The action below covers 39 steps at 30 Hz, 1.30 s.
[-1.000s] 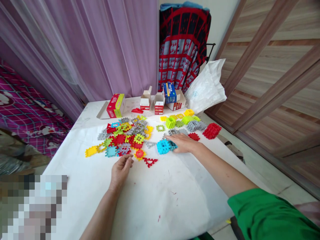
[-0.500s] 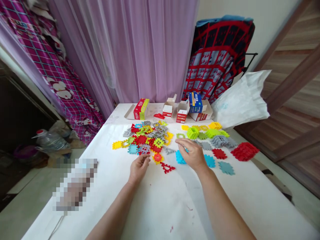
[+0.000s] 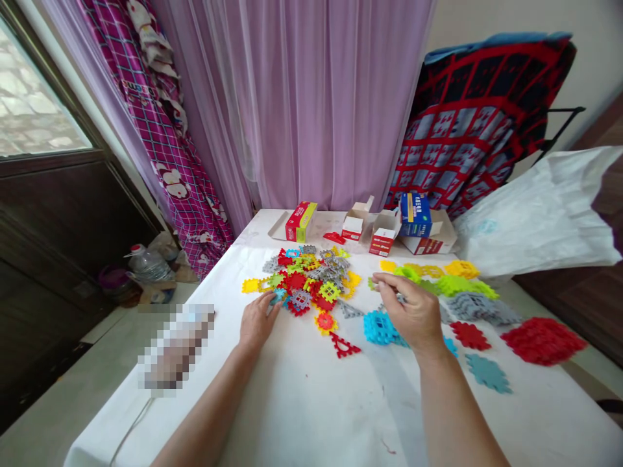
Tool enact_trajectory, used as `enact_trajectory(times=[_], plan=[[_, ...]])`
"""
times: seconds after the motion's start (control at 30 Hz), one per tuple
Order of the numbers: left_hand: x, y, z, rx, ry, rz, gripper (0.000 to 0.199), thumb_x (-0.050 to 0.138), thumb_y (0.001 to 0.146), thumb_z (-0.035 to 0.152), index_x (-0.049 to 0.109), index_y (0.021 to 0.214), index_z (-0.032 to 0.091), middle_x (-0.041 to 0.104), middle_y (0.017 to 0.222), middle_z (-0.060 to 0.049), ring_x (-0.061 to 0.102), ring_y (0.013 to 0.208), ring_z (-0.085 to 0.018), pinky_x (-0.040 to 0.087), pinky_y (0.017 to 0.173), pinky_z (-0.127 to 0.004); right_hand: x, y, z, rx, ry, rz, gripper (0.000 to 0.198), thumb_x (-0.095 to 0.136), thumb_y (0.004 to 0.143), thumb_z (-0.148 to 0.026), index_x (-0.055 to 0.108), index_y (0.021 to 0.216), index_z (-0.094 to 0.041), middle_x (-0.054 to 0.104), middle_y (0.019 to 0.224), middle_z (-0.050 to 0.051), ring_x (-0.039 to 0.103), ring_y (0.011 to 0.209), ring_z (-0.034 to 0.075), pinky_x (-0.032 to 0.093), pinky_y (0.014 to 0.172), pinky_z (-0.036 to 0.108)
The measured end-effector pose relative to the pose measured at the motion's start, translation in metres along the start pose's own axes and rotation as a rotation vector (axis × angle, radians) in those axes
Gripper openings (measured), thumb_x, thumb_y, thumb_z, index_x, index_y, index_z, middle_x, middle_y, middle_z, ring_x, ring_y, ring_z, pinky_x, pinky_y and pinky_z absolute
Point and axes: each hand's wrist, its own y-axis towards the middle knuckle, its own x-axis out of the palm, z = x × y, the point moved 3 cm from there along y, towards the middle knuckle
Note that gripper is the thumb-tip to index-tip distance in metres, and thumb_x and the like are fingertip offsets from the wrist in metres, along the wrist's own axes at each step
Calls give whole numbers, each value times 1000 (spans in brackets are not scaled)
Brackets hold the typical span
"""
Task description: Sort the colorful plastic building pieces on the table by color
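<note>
My left hand (image 3: 257,322) lies on the white table (image 3: 311,408), its fingertips touching a light blue tile (image 3: 279,296) at the near edge of a mixed pile of coloured plastic tiles (image 3: 311,275). My right hand (image 3: 413,312) hovers with curled, pinched fingers over a blue assembled block (image 3: 378,328), near a green tile (image 3: 372,283). A grey piece shows under its fingers; whether it grips it is unclear. A red triangle tile (image 3: 346,347) lies between the hands.
To the right lie sorted heaps: yellow (image 3: 460,267), green (image 3: 455,285), grey (image 3: 474,306), a red stack (image 3: 542,338), single red (image 3: 470,335) and teal tiles (image 3: 488,373). Small cardboard boxes (image 3: 383,240) and a white bag (image 3: 540,214) stand at the back. A curtain hangs behind.
The view has swung left and the right heaps now sit further right. My right hand has lifted from the blue block and pinched its fingers. My left hand has reached forward to the pile's edge.
</note>
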Motion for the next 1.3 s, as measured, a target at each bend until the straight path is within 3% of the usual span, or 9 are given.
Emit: enact_trajectory(times=[0.17, 0.27, 0.43, 0.53, 0.8, 0.93, 1.07, 1.17, 1.3], plan=[[-14, -3, 5, -306, -409, 210, 49, 50, 80, 65, 67, 78, 20, 69, 75, -6, 64, 70, -20, 50, 61, -30, -11, 2, 11, 35, -20, 0, 18, 55, 88, -27, 72, 93, -24, 77, 87, 3, 73, 77, 19, 59, 74, 34], [-12, -4, 32, -451, -719, 52, 54, 57, 71, 73, 60, 68, 18, 55, 54, 1, 50, 47, -12, 40, 45, -25, -7, 0, 14, 45, -18, -90, 18, 56, 88, -28, 72, 96, -25, 76, 89, 2, 72, 76, 19, 58, 72, 33], [-5, -8, 92, -407, -904, -266, 56, 66, 62, 72, 55, 61, 18, 52, 49, 3, 42, 42, -8, 32, 41, -21, 14, -10, -7, -7, -43, -533, 48, 67, 81, -33, 60, 128, -24, 61, 134, 8, 57, 122, 24, 44, 105, 40], [-1, -12, 112, -359, -903, -360, 55, 67, 63, 71, 55, 60, 18, 52, 48, 3, 40, 41, -7, 31, 41, -21, 23, -15, -21, -8, -75, -730, 71, 73, 76, -41, 49, 140, -24, 50, 146, 10, 46, 133, 26, 37, 110, 42], [7, -28, 142, -252, -859, -493, 57, 63, 67, 73, 56, 60, 17, 51, 48, 3, 40, 42, -8, 33, 42, -21, 19, -33, -29, 28, -83, -792, 54, 75, 76, -34, 59, 125, -20, 64, 124, 10, 58, 115, 27, 45, 97, 41], [10, -32, 147, -129, -786, -558, 60, 55, 73, 73, 66, 87, 16, 62, 67, -2, 53, 53, -12, 39, 43, -23, -21, -50, -1, 124, -83, -663, 59, 77, 72, -33, 58, 127, -24, 65, 122, 8, 60, 111, 25, 46, 96, 38], [9, -29, 116, -91, -605, -359, 64, 50, 77, 71, 67, 105, 16, 65, 75, -4, 60, 61, -16, 44, 46, -24, -106, -81, 67, 445, -175, -401, 59, 70, 76, -32, 55, 133, -25, 64, 124, 7, 63, 102, 22, 50, 88, 37], [12, -32, 84, -106, -483, -176, 56, 47, 79, 66, 68, 98, 19, 66, 73, -3, 61, 60, -16, 51, 56, -28, -161, -111, 115, 619, -304, -396, 60, 70, 73, -37, 58, 130, -25, 67, 117, 7, 64, 94, 23, 52, 81, 36], [19, -39, 64, -125, -429, -140, 52, 46, 80, 63, 69, 92, 18, 67, 68, -3, 61, 58, -17, 53, 61, -28, -184, -137, 144, 695, -340, -549, 56, 71, 70, -37, 62, 124, -23, 66, 114, 8, 65, 92, 22, 52, 83, 35]])
